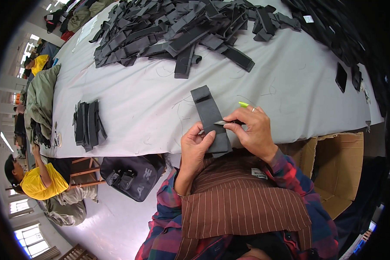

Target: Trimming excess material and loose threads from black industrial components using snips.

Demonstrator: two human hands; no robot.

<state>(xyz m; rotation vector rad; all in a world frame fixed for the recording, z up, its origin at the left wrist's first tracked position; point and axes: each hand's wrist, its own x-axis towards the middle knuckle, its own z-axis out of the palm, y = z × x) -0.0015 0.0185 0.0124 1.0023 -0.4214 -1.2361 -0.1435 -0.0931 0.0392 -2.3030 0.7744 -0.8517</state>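
A dark grey fabric strip (209, 108) with a folded flap at its far end lies at the table's near edge. My left hand (195, 145) pinches its near part between thumb and fingers. In my right hand (253, 128) are what look like small thread snips (219, 122), with a pale metal tip against the strip and a yellow-green end above the knuckles. The fingers hide the snips' middle. My right hand is closed round them, just right of the strip.
Across the table (138, 91) lies a large heap of dark grey strips (160, 37). A neat stack (89, 125) stands left. A phone (341, 78) and dark fabric lie right. Below are a cardboard box (339, 173) and a black bag (132, 173). Left, a person in yellow (43, 180) works.
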